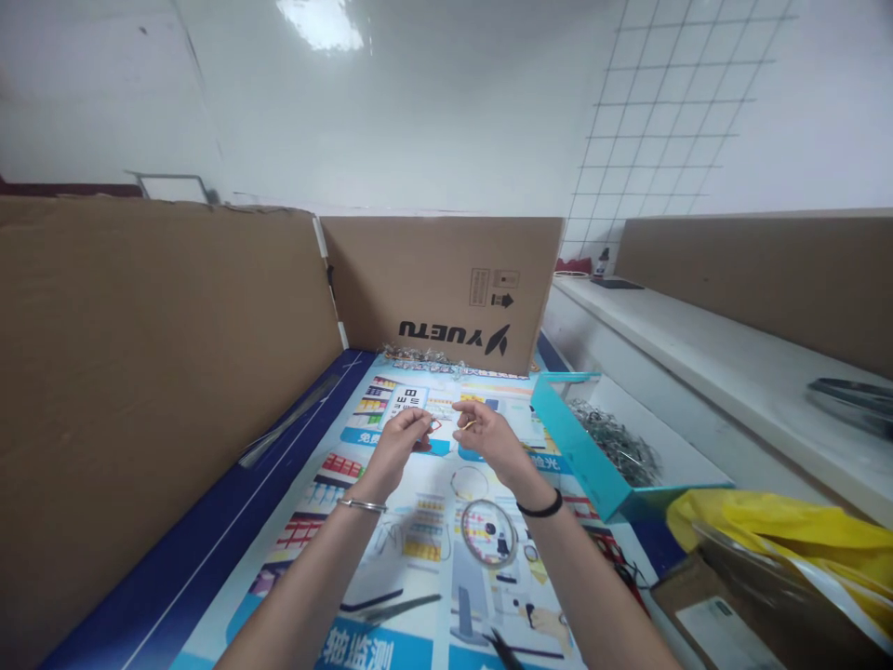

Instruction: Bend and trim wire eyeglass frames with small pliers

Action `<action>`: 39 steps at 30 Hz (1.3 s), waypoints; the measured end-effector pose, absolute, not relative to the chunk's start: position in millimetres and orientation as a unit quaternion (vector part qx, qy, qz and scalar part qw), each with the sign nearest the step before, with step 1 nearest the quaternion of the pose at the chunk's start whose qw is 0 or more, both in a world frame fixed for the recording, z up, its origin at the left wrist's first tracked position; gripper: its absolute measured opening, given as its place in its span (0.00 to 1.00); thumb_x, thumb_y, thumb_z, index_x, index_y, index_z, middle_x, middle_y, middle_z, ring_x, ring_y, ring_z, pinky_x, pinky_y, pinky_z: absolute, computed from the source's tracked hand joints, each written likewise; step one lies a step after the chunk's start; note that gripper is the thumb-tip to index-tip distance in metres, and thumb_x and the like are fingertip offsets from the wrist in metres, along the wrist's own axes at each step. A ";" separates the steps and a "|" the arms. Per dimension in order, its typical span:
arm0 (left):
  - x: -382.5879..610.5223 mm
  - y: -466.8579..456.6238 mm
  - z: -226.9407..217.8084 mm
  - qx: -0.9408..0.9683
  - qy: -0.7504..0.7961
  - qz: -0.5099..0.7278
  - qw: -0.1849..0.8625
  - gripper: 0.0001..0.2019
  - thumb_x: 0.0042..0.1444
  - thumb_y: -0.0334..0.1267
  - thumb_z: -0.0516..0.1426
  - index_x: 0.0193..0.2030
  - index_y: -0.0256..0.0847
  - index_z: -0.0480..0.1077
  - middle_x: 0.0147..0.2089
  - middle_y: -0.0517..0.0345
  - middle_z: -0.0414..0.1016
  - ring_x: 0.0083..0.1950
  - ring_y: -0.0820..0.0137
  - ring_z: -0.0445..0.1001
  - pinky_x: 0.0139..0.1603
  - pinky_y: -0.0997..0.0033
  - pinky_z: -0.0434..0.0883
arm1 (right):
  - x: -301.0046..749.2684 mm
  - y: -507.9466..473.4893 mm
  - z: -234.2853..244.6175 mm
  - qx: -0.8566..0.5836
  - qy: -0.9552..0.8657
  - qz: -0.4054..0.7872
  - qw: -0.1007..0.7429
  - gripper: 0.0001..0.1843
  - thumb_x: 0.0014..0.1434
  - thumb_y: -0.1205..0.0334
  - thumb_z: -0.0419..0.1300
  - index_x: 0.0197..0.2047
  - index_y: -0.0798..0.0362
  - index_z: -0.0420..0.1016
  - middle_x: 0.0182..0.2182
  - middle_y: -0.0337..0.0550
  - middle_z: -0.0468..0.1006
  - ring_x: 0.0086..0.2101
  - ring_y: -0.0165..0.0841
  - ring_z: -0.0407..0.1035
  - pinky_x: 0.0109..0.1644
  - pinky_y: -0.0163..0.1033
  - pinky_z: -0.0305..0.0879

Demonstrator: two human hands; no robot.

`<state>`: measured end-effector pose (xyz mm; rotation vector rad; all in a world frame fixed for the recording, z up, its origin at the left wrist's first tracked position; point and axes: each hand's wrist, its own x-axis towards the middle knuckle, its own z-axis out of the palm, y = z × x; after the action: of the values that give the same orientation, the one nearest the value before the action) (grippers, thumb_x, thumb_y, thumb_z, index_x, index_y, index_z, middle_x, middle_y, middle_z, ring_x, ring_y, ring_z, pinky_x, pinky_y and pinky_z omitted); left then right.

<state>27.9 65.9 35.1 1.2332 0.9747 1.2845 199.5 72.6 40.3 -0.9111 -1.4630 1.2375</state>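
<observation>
My left hand (405, 437) and my right hand (485, 433) are raised side by side over a printed poster mat (433, 521). Each hand pinches a tiny thin metal piece between thumb and fingertips; the pieces are too small to name. The fingertips almost meet near the middle. A silver bangle is on my left wrist and a black band on my right wrist. Below my hands a round clear lens or lid (488, 532) and a thin wire ring (469, 482) lie on the mat.
Cardboard walls stand at the left (139, 391) and back, the back box (446, 288) marked YUETU. A teal tray (593, 456) of small metal parts sits to the right. A yellow bag (781, 530) lies at the right front. Tweezers (397, 609) lie near the front.
</observation>
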 end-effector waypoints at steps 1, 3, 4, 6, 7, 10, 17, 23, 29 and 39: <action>28.3 67.1 34.8 0.519 0.419 0.535 0.519 0.10 0.49 0.43 0.58 0.28 0.38 0.66 0.28 0.62 0.67 0.26 0.77 0.65 0.29 0.76 0.66 | 199.8 74.7 37.5 -0.383 -0.608 0.493 0.490 0.23 0.43 0.61 0.63 0.45 0.50 0.68 0.32 0.34 0.65 0.22 0.22 0.58 0.26 0.33 0.58; 28.7 68.2 34.4 0.525 0.441 0.523 0.507 0.10 0.49 0.44 0.58 0.29 0.38 0.67 0.27 0.62 0.67 0.25 0.77 0.65 0.27 0.76 0.66 | 199.8 78.6 31.6 -0.406 -0.625 0.449 0.494 0.22 0.44 0.62 0.61 0.45 0.50 0.67 0.32 0.35 0.66 0.21 0.22 0.58 0.25 0.32 0.57; 28.6 68.2 34.5 0.527 0.450 0.516 0.503 0.10 0.49 0.44 0.57 0.29 0.38 0.67 0.27 0.61 0.68 0.24 0.77 0.66 0.27 0.76 0.66 | 199.5 80.1 28.9 -0.417 -0.632 0.427 0.495 0.22 0.45 0.62 0.61 0.46 0.50 0.67 0.32 0.35 0.66 0.21 0.22 0.59 0.25 0.32 0.57; 27.9 67.6 35.6 0.531 0.459 0.506 0.501 0.11 0.49 0.45 0.57 0.30 0.38 0.67 0.28 0.60 0.70 0.25 0.76 0.68 0.25 0.76 0.66 | 198.5 81.9 24.9 -0.430 -0.639 0.401 0.496 0.21 0.45 0.63 0.60 0.46 0.49 0.68 0.32 0.35 0.67 0.21 0.23 0.60 0.25 0.32 0.58; 27.2 67.1 36.5 0.532 0.462 0.502 0.502 0.11 0.49 0.45 0.57 0.30 0.38 0.67 0.28 0.59 0.70 0.25 0.75 0.69 0.25 0.77 0.66 | 197.9 81.9 24.0 -0.430 -0.639 0.401 0.496 0.21 0.45 0.63 0.60 0.46 0.49 0.67 0.31 0.35 0.67 0.21 0.23 0.60 0.25 0.32 0.59; 24.8 65.8 38.9 0.536 0.474 0.487 0.501 0.11 0.49 0.45 0.56 0.31 0.39 0.68 0.29 0.58 0.72 0.26 0.73 0.72 0.23 0.77 0.65 | 197.0 79.9 25.4 -0.416 -0.629 0.434 0.493 0.21 0.46 0.63 0.60 0.46 0.50 0.67 0.30 0.35 0.68 0.22 0.24 0.61 0.25 0.33 0.59; 19.5 65.3 34.2 0.572 0.473 0.455 0.493 0.11 0.50 0.46 0.56 0.32 0.39 0.68 0.30 0.56 0.75 0.28 0.71 0.74 0.25 0.76 0.61 | 200.7 74.8 31.4 -0.403 -0.604 0.493 0.480 0.20 0.46 0.62 0.60 0.45 0.51 0.65 0.27 0.34 0.68 0.22 0.25 0.60 0.25 0.33 0.56; 18.6 63.8 30.7 0.567 0.441 0.468 0.514 0.08 0.49 0.42 0.56 0.30 0.39 0.68 0.28 0.59 0.74 0.27 0.73 0.72 0.30 0.74 0.61 | 198.4 73.0 27.0 -0.407 -0.597 0.499 0.479 0.20 0.46 0.62 0.59 0.45 0.52 0.65 0.25 0.32 0.68 0.21 0.24 0.59 0.25 0.34 0.56; 17.6 62.7 30.0 0.556 0.437 0.462 0.536 0.08 0.50 0.42 0.56 0.31 0.39 0.67 0.30 0.58 0.74 0.27 0.74 0.71 0.28 0.76 0.60 | 198.9 73.7 23.6 -0.411 -0.609 0.487 0.472 0.21 0.46 0.61 0.59 0.45 0.52 0.66 0.26 0.33 0.68 0.21 0.24 0.59 0.24 0.33 0.57; 19.3 63.7 24.6 0.549 0.436 0.446 0.556 0.12 0.49 0.47 0.58 0.31 0.38 0.67 0.28 0.58 0.73 0.24 0.76 0.70 0.27 0.76 0.62 | 201.5 71.8 23.8 -0.410 -0.625 0.489 0.450 0.20 0.47 0.62 0.58 0.46 0.51 0.66 0.26 0.33 0.68 0.20 0.24 0.59 0.23 0.32 0.57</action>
<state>19.3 63.7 24.6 1.2967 1.0284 1.0536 201.5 71.8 23.8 -1.0131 -1.5449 1.2081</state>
